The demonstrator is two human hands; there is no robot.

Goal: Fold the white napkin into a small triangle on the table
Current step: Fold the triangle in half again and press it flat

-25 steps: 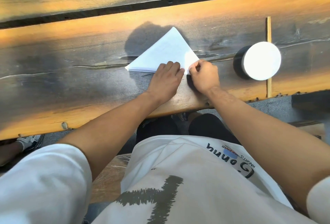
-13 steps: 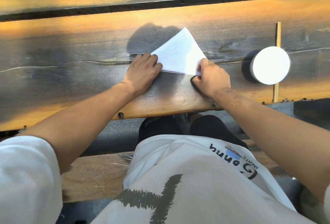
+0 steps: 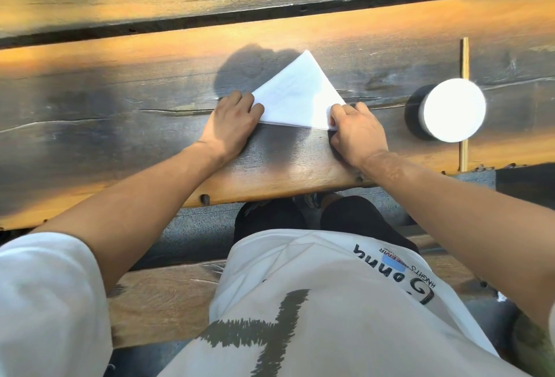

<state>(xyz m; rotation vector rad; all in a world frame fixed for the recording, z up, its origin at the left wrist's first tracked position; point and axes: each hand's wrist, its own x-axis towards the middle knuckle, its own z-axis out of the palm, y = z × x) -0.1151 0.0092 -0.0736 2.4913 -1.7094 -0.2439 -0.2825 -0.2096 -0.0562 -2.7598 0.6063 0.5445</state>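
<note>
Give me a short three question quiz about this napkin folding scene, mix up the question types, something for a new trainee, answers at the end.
1. True or false: the white napkin already lies as a triangle on the wooden table.
2. Multiple choice: where is the left hand? A) on the napkin's left corner B) on the napkin's far tip C) off the table
3. Fill in: the round white-topped object sits to the ____ of the right hand.

Key: 1 true; 2 A; 3 right.
</note>
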